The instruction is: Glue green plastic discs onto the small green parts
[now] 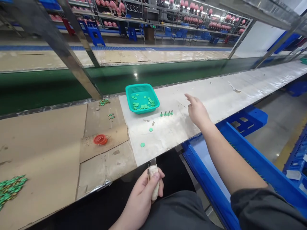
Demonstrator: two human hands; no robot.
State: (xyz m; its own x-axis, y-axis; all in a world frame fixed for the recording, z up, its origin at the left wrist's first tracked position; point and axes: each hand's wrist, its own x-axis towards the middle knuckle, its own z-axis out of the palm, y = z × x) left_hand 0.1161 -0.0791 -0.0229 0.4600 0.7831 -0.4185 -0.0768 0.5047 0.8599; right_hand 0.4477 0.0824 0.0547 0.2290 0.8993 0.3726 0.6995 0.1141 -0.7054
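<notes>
My left hand (146, 188) is closed around a short tool with a flat metal blade and a whitish wrapped handle (154, 183), held in front of the table edge. A thin stick-like piece shows beside the blade, between the same fingers. Over the white table covering my right hand (198, 111) is stretched out, fingers apart, with nothing visible in it. To its left stands a short row of green discs with dark upright pieces (166, 113). Two loose green discs, one farther back (151, 129) and one closer (142, 145), lie flat. A teal basket (142, 111) holds many more discs.
A red-orange dish (100, 139) sits on cardboard (105, 156) at the left. Small green-and-gold parts lie in a large pile (11, 188) and a smaller pile (104, 102). Blue crates (240, 153) stand below on the right. A metal post (79, 64) rises behind the table.
</notes>
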